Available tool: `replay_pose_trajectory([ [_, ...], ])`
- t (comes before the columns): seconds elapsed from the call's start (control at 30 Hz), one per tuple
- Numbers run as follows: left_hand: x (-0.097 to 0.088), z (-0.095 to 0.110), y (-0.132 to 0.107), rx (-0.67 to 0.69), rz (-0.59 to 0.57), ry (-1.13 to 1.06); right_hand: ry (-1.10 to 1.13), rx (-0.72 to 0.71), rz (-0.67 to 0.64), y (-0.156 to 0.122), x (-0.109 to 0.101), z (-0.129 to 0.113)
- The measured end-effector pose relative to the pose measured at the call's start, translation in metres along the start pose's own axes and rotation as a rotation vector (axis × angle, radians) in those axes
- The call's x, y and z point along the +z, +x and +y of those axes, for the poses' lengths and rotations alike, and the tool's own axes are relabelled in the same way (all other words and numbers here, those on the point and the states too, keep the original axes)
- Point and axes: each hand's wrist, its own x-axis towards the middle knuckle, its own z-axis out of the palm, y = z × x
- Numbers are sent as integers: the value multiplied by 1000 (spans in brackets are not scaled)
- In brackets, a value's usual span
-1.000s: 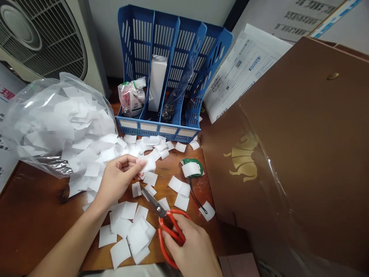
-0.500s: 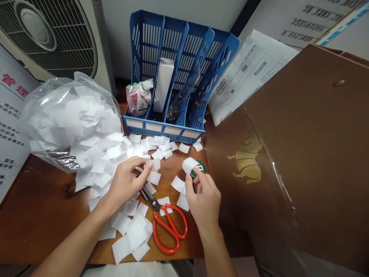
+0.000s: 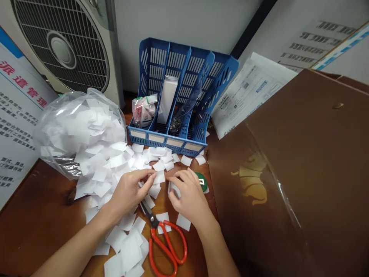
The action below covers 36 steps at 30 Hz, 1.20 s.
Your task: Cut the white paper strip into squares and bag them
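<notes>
My left hand point(image 3: 131, 190) is closed, thumb and forefinger pinched at the edge of a small white paper piece point(image 3: 160, 177). More loose paper squares lie beneath and around it. Curled over a bent white paper piece point(image 3: 174, 189), my right hand point(image 3: 188, 194) grips it between thumb and fingers, partly hiding it. Just beyond its knuckles sits a green round object point(image 3: 203, 182) with a small rectangular part on top; its kind is unclear. Scissors point(image 3: 168, 246) with red handles lie below and between my hands, blades pointing toward the left one.
A clear plastic bag point(image 3: 49, 127) spills white paper squares across the wooden table point(image 3: 43, 215). Behind stands a blue file rack point(image 3: 167, 136) with several compartments. A fan point(image 3: 62, 48) is at the back left; a brown box point(image 3: 311, 161) borders the right side.
My right hand has moved left, away from the green object, bringing the bent white paper toward my left hand. The left hand has shifted slightly with its paper. My view has tilted up.
</notes>
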Motion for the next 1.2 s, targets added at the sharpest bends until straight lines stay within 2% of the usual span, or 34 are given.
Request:
replay_pose_trajectory([
  [0.13,5,-1,0,112,150,103,93,4,-118,16,-3,-1],
  [0.2,6,-1,1,176,219,111,111,5,-115,19,-1,-1],
  [0.27,5,0,1,210,235,64,130,12,-88,19,2,1],
  [0.33,2,3,1,224,179,-16,156,19,-52,16,5,4],
  [0.43,-2,9,-2,186,6,-100,191,18,5,12,10,8],
  [0.5,-1,13,-5,149,-89,-84,223,2,39,11,11,10],
  [0.6,5,14,-8,148,-150,22,298,-20,91,12,12,11],
  [0.73,12,9,-8,169,-174,153,384,-14,58,11,8,11],
  [0.87,17,5,-5,195,-203,182,461,-19,0,8,4,13],
  [1.07,26,-2,-1,225,-117,193,559,33,-67,6,-1,10],
  [1.2,31,-5,-2,234,-80,183,556,75,-50,5,-2,9],
])
